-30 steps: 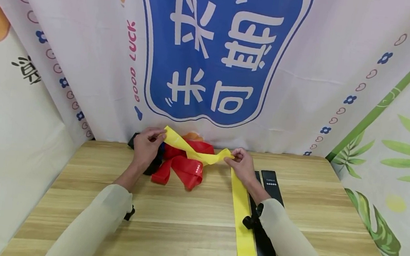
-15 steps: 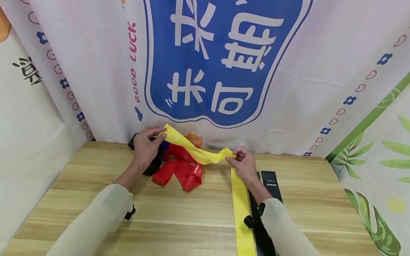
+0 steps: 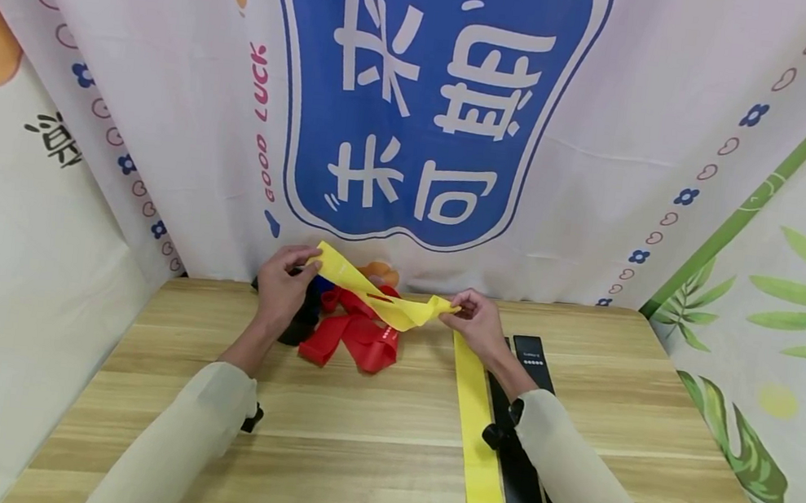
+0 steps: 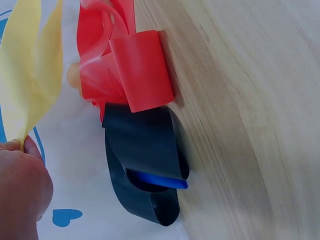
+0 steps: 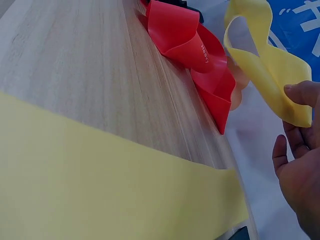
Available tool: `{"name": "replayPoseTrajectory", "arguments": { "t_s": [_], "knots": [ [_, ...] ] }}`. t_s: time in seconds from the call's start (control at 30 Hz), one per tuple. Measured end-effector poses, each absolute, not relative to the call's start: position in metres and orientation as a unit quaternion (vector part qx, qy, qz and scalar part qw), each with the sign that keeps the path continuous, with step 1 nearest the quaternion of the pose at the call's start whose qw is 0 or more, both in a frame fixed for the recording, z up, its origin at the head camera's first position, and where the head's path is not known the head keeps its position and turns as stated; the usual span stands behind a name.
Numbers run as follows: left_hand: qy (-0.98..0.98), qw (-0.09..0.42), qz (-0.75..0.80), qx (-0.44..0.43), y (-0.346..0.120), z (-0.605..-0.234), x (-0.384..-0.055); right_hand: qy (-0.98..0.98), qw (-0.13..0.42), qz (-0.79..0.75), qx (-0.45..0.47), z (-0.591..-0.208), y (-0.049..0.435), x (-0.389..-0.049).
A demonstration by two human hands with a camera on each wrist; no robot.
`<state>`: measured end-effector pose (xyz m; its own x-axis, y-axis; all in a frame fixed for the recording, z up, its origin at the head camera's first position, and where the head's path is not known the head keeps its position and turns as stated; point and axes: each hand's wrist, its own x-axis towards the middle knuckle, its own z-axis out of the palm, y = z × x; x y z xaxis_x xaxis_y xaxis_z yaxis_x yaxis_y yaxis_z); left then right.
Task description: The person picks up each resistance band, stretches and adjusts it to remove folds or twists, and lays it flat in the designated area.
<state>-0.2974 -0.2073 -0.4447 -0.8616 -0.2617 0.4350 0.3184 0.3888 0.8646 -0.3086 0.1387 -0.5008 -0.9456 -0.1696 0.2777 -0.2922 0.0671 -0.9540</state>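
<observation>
A yellow resistance loop band (image 3: pixel 338 269) hangs in the air, slack and twisted, between my two hands. At its left end the thumb and fingers of my left hand (image 3: pixel 284 284) pinch it. My right hand (image 3: pixel 478 322) pinches the other end, which sits lower; the right wrist view shows the thumb on top of the band (image 5: pixel 287 75). Below and behind lie crumpled red loop bands (image 3: pixel 364 342), one marked "Heavy". Beside them is a curled black loop band (image 4: pixel 142 137) with a blue strip (image 4: pixel 156 180) inside its fold, partly hidden behind my left hand in the head view.
Another yellow band (image 3: pixel 479 440) lies flat on the right of the wooden table (image 3: pixel 352 459). Next to it are flat black bands (image 3: pixel 525 494), partly covered by my right forearm. A printed curtain (image 3: pixel 580 246) stands right behind the table's back edge.
My hands keep their hold on the yellow band and shift very slightly left. The band's middle twists and a gap opens between its layers. The red and black bands stay put.
</observation>
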Motion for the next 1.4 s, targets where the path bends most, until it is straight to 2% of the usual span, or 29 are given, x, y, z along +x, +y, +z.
{"name": "replayPoseTrajectory", "arguments": {
  "t_s": [0.63, 1.1, 1.4],
  "knots": [
    [-0.779, 0.261, -0.57, -0.013, -0.215, -0.451, -0.294, -0.729, -0.005, 0.658, 0.189, -0.499, 0.142, -0.296],
    [-0.781, 0.259, -0.568, -0.003, -0.216, -0.452, -0.287, -0.731, 0.027, 0.663, 0.159, -0.494, 0.147, -0.289],
    [-0.769, 0.255, -0.586, -0.013, -0.214, -0.451, -0.28, -0.714, 0.011, 0.684, 0.146, -0.488, 0.151, -0.287]
  ]
}}
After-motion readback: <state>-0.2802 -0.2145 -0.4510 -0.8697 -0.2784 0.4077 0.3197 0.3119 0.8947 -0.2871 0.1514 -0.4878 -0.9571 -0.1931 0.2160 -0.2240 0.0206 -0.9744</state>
